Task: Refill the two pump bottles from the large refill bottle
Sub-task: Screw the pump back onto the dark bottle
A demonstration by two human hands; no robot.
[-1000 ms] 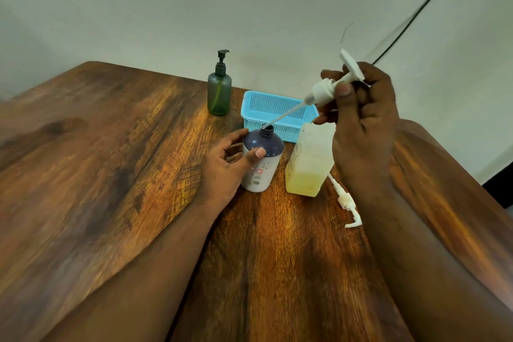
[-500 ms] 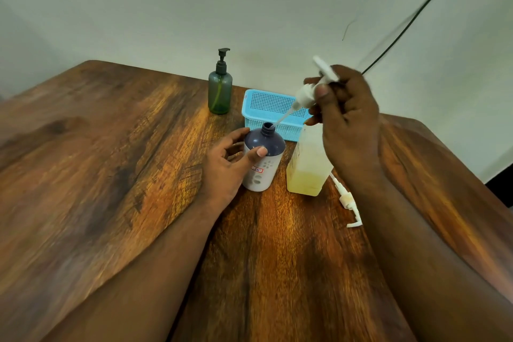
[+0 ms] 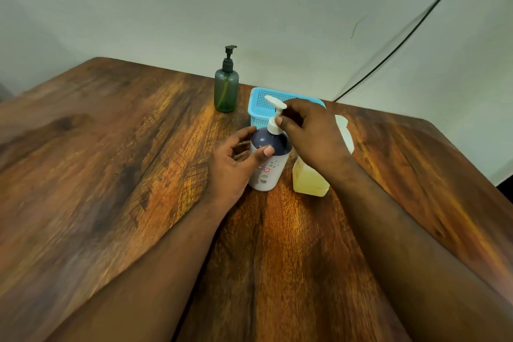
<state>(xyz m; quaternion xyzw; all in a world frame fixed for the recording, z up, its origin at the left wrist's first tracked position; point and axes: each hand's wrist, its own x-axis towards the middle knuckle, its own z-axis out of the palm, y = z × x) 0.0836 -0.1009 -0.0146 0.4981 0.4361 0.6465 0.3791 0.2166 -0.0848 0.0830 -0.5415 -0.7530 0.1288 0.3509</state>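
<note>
A white pump bottle with a dark purple shoulder (image 3: pixel 270 159) stands mid-table. My left hand (image 3: pixel 233 166) wraps its left side, thumb on the front. A white pump head (image 3: pixel 274 116) sits in the bottle's neck, and my right hand (image 3: pixel 311 133) pinches its collar from the right. Just right of the bottle stands the large translucent refill bottle (image 3: pixel 311 178) with yellowish liquid low inside, partly hidden by my right wrist. A green pump bottle with a black pump (image 3: pixel 226 86) stands upright at the back.
A light blue plastic basket (image 3: pixel 259 103) sits behind the white bottle, touching the far table edge. A black cable (image 3: pixel 402 41) runs down the wall at right. The wooden table (image 3: pixel 111 161) drops off at the right edge near the refill bottle.
My right hand lowered the white pump, sliding its tube down into the purple-shouldered bottle until the head reached the neck. The second loose pump on the table is now hidden behind my right arm.
</note>
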